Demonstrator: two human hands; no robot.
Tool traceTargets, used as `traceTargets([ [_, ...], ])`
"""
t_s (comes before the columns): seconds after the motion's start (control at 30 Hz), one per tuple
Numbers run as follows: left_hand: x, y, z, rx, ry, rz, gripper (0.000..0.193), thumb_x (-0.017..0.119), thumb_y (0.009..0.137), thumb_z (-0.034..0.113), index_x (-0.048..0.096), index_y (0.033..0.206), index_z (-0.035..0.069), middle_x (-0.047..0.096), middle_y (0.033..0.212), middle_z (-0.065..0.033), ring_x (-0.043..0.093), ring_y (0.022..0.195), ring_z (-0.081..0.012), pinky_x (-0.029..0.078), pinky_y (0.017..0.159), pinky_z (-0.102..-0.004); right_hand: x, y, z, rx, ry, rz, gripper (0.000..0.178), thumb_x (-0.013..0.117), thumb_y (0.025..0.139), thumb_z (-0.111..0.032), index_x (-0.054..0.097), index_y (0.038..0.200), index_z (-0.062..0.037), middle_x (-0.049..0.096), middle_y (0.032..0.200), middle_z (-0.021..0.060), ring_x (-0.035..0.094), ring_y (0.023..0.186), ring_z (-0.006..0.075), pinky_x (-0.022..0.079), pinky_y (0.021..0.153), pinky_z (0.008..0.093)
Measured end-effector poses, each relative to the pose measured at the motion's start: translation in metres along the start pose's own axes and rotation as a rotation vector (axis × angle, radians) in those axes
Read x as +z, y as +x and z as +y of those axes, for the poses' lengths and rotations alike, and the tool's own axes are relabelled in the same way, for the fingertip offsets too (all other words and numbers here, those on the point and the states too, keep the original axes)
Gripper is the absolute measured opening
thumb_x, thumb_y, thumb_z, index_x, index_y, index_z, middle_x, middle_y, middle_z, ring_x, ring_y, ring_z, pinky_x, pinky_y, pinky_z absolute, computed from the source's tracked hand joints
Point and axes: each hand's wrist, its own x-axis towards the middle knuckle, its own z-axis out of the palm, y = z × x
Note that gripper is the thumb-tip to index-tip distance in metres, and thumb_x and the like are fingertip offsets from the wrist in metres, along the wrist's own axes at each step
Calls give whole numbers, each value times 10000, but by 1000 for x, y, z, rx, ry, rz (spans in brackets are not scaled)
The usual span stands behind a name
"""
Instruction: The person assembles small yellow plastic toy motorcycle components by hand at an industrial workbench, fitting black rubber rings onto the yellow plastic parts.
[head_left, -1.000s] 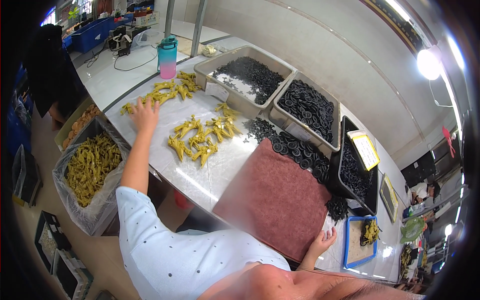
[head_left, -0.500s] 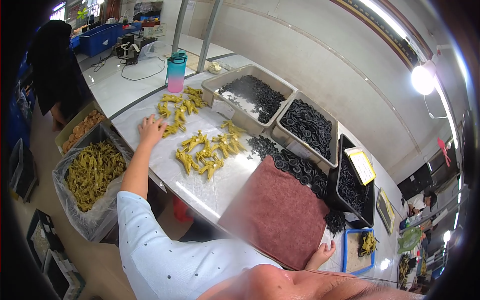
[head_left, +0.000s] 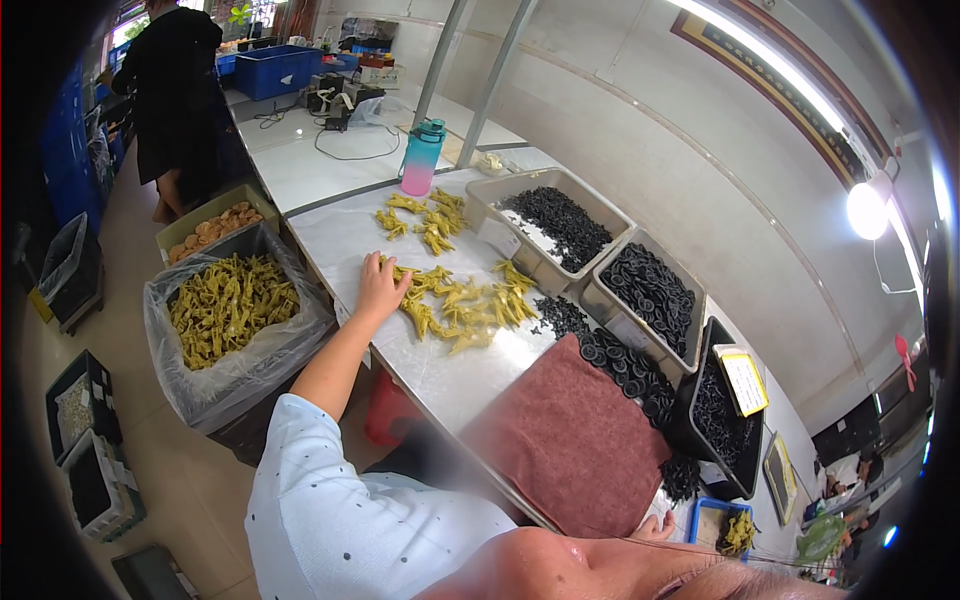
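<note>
My left hand (head_left: 381, 286) lies flat, fingers spread, on the steel table (head_left: 420, 365), its fingertips touching the near edge of a pile of yellow plastic parts (head_left: 465, 302). A second, smaller pile of yellow parts (head_left: 425, 220) sits farther back. My right hand (head_left: 655, 526) shows only as a few fingers at the far corner of a maroon cloth (head_left: 575, 440); its grip is hidden. Loose black rings (head_left: 620, 365) lie beside the cloth.
Two grey trays of black rings (head_left: 560, 225) (head_left: 650, 292) and a black bin (head_left: 715, 420) line the table's back. A water bottle (head_left: 422, 158) stands behind the piles. A bag-lined bin of yellow parts (head_left: 235, 310) sits left of the table. A person in black (head_left: 175, 90) stands far left.
My left hand has drawn back from the far yellow pile to the near one. My right hand has slipped mostly out of sight.
</note>
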Motion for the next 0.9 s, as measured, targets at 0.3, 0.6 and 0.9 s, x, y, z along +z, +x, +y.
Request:
traceTargets([
  [0.3,-19,-16,23,40,258,42,477,594,858,373,569,1131,-17,458,1234,-270,396,1206,-433,333,994,-518,1,14,22,54,292,-32,326,511,875,-39,503,1200,-48,503,1033,23,460,786,77,388,687,209],
  [0.6,-21,-14,28,10,247,132,244,603,792,246,622,880,18,513,1044,-168,464,1043,-328,394,859,-465,-8,21,32,83,408,-49,258,547,865,-31,561,1123,-25,512,890,5,453,745,81,387,660,210],
  [0.9,-19,-16,25,106,257,195,192,609,773,232,595,834,50,520,973,-139,484,996,-301,409,803,-470,-10,32,49,48,409,-10,359,548,713,16,575,1070,45,558,852,126,522,692,214,443,553,325],
])
